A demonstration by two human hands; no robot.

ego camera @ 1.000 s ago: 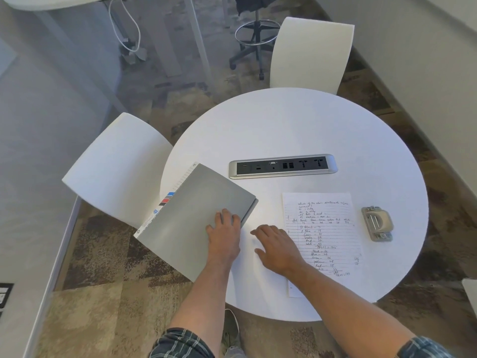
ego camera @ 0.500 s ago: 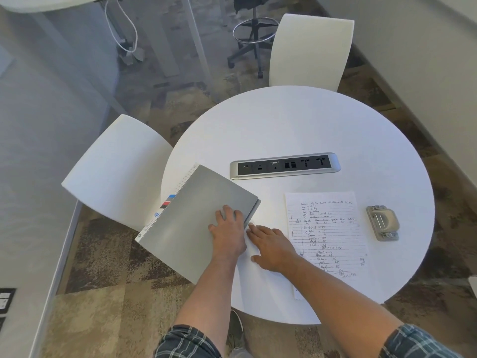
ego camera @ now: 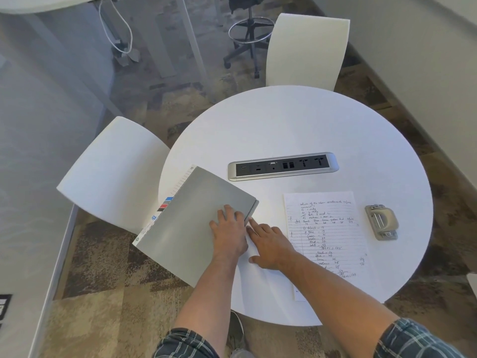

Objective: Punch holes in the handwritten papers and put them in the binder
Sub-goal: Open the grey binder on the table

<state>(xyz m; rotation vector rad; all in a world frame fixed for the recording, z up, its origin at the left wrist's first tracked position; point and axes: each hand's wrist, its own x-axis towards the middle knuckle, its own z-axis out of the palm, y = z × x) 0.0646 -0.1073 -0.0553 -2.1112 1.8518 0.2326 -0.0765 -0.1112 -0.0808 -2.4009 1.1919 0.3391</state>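
Note:
A closed grey binder lies at the left of the round white table, its near corner hanging over the edge. My left hand rests flat on its cover near the right edge. Beside it, my right hand lies on the table with its fingertips touching the binder's right edge. A handwritten lined sheet lies to the right, partly under my right forearm. Further right sits a grey hole punch.
A silver power and socket strip is set into the table's middle. White chairs stand at the left and at the far side. A wall runs along the right; a black stool stands behind.
My right hand has slid left across the table until its fingertips reach the binder's right edge. My left hand stays flat on the cover.

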